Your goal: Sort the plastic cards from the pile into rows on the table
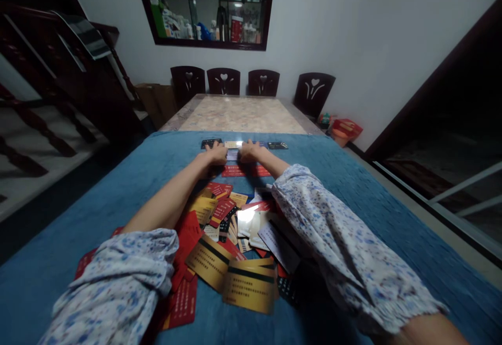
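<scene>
Both my arms reach far forward over a blue cloth [353,188]. My left hand [217,153] and my right hand [249,151] meet at a pale card [232,153] in a row of cards at the cloth's far edge. Both hands have curled fingers touching that card from either side. A black card [210,142] lies left of the hands and another black card [277,145] to their right. Red cards [235,171] lie in a second row just nearer. A loose pile of red, gold, white and black cards [231,240] lies between my forearms.
Beyond the cloth the marbled table top [239,115] continues to several dark chairs [223,81] against the wall. A glass cabinet [207,5] hangs above. A wooden staircase [47,89] stands left, red bags [345,128] on the floor right.
</scene>
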`<action>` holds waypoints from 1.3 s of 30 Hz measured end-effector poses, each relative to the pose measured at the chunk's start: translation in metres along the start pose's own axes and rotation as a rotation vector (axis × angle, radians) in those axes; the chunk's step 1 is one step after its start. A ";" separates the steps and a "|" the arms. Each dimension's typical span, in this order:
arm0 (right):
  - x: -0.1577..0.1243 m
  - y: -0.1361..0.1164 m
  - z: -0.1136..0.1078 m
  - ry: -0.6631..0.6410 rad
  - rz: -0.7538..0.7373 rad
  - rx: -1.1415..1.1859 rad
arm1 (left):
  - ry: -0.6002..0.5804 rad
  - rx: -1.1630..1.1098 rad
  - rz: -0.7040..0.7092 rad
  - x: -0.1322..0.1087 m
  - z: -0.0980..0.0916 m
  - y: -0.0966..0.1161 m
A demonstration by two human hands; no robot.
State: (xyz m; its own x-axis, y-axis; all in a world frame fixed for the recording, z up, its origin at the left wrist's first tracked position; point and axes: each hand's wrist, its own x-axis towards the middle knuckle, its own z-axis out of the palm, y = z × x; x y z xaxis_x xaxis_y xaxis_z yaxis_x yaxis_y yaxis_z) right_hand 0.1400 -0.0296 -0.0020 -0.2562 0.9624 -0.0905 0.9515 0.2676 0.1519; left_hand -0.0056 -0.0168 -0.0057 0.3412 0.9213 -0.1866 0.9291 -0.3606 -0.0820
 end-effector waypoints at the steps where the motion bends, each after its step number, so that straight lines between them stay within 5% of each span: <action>1: 0.000 0.000 0.000 -0.001 0.000 -0.003 | 0.008 0.005 -0.005 -0.001 0.000 0.001; 13: -0.011 0.008 -0.006 -0.005 -0.048 -0.039 | 0.166 0.027 0.048 -0.019 0.004 0.002; 25: -0.057 0.024 -0.029 0.076 -0.138 -0.041 | 0.296 0.018 0.101 -0.050 0.002 0.006; 39: -0.121 0.043 -0.026 0.253 -0.130 -0.024 | 0.433 -0.119 0.180 -0.090 -0.001 0.044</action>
State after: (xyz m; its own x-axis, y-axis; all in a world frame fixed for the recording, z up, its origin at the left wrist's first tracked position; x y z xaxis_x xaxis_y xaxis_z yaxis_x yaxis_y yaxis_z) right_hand 0.2072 -0.1335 0.0413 -0.4132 0.9002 0.1372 0.9043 0.3879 0.1784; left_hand 0.0048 -0.1158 0.0080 0.5022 0.8310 0.2392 0.8514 -0.5236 0.0315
